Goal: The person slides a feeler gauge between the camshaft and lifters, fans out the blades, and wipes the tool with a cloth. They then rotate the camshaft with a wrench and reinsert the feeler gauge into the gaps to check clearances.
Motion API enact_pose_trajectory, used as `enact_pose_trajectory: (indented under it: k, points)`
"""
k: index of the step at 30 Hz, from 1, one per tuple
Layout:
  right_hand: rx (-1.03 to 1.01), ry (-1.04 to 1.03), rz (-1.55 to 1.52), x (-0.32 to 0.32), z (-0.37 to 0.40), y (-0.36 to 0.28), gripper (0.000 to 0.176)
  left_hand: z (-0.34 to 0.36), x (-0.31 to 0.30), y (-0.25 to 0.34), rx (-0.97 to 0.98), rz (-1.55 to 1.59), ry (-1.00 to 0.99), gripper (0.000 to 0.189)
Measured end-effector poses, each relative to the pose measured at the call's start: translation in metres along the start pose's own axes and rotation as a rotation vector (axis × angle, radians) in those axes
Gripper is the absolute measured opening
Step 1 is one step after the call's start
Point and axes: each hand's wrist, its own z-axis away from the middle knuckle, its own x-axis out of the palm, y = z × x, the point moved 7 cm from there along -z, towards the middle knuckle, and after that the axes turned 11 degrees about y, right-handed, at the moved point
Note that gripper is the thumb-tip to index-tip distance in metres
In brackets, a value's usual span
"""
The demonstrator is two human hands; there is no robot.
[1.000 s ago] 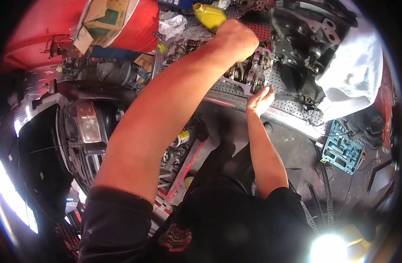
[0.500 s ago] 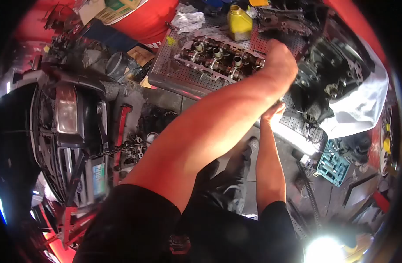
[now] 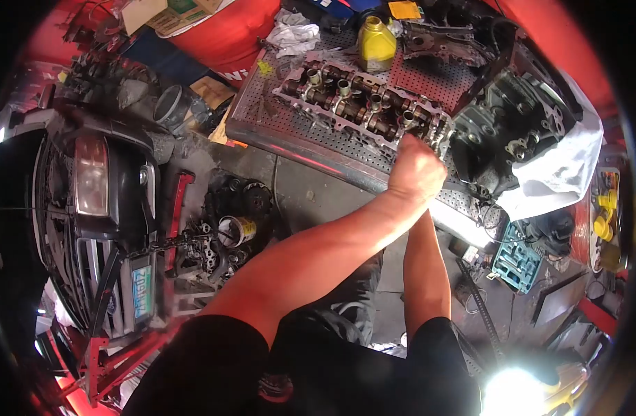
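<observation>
Head view: the cylinder head (image 3: pixel 363 104) lies aslant on the perforated desk (image 3: pixel 255 104). Your left hand (image 3: pixel 418 170) curls at its near right end, covering that corner; whether its grip is clenched on anything, I cannot tell. Your right hand is hidden behind it, grip unknown, only the forearm (image 3: pixel 427 270) showing. Perforated metal runs between the cylinder head and the desk's front edge. The dark casting (image 3: pixel 505 118) sits close right, the yellow bottle (image 3: pixel 377 45) just behind.
</observation>
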Motion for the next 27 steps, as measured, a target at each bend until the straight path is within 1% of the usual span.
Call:
enact_pose_trajectory:
  k: [2, 3, 5, 6, 7, 9, 10, 11, 13, 14, 15, 16, 17, 18, 19, 21, 22, 23, 25, 26, 27]
  points:
    - [0.028, 0.005, -0.016, 0.001, -0.002, 0.002, 0.066, 0.014, -0.006, -0.001, -0.063, 0.014, 0.011, 0.034]
    - [0.040, 0.017, -0.039, 0.000, -0.004, 0.003, 0.066, 0.028, -0.009, -0.002, -0.101, 0.084, 0.012, 0.029]
    - [0.026, 0.041, -0.043, -0.002, -0.007, 0.000, 0.066, 0.073, 0.003, 0.002, -0.173, 0.186, -0.023, 0.017]
    - [-0.093, -0.004, 0.096, -0.005, -0.008, -0.005, 0.062, 0.093, 0.012, 0.002, -0.210, 0.215, -0.055, 0.019]
    - [-0.103, 0.019, 0.116, -0.005, -0.010, -0.005, 0.063, 0.096, 0.018, -0.001, -0.285, 0.297, -0.235, 0.024]
    - [-0.124, 0.064, 0.169, -0.006, -0.009, -0.002, 0.066, 0.092, 0.021, -0.004, -0.318, 0.380, -0.311, 0.023]
    - [-0.126, 0.017, 0.200, -0.007, -0.008, -0.006, 0.066, 0.088, 0.019, -0.008, -0.340, 0.417, -0.352, 0.023]
    - [-0.137, 0.016, 0.193, -0.007, -0.005, -0.012, 0.066, 0.086, 0.018, -0.010, -0.333, 0.421, -0.469, 0.022]
    - [-0.120, 0.002, 0.191, -0.009, 0.000, -0.018, 0.066, 0.086, 0.019, -0.015, -0.312, 0.390, -0.494, 0.021]
    - [-0.151, 0.003, 0.194, -0.011, 0.003, -0.023, 0.064, 0.084, 0.020, -0.014, -0.301, 0.378, -0.511, 0.021]
    - [-0.202, 0.055, 0.179, -0.008, 0.000, -0.013, 0.063, 0.082, 0.017, -0.013, -0.319, 0.340, -0.583, 0.025]
    - [-0.253, 0.112, 0.164, -0.008, 0.001, -0.018, 0.061, 0.080, 0.018, -0.008, -0.311, 0.324, -0.606, 0.027]
    - [-0.182, -0.035, 0.152, -0.007, -0.001, -0.012, 0.058, 0.081, 0.019, -0.001, -0.307, 0.309, -0.634, 0.029]
    - [-0.112, -0.089, 0.146, -0.011, 0.004, -0.023, 0.054, 0.084, 0.019, 0.003, -0.312, 0.293, -0.665, 0.032]
    - [-0.095, -0.087, 0.169, -0.013, 0.006, -0.026, 0.052, 0.084, 0.018, 0.003, -0.363, 0.370, -0.726, 0.033]
    - [-0.069, -0.098, 0.183, -0.012, 0.009, -0.028, 0.050, 0.091, 0.030, -0.003, -0.493, 0.460, -0.730, 0.028]
    - [-0.064, -0.105, 0.180, -0.011, 0.008, -0.028, 0.050, 0.094, 0.037, -0.007, -0.556, 0.507, -0.724, 0.026]
    - [-0.062, -0.111, 0.181, -0.011, 0.007, -0.027, 0.049, 0.092, 0.038, -0.014, -0.599, 0.623, -0.635, 0.022]
    - [-0.103, -0.056, 0.191, -0.017, 0.011, -0.028, 0.049, 0.091, 0.033, -0.011, -0.646, 0.538, -0.737, 0.020]
    - [-0.173, 0.043, 0.180, -0.013, 0.008, -0.020, 0.049, 0.088, 0.035, -0.011, -0.663, 0.496, -0.779, 0.019]
    - [-0.242, 0.143, 0.175, -0.014, 0.009, -0.031, 0.048, 0.088, 0.040, -0.006, -0.658, 0.495, -0.807, 0.019]
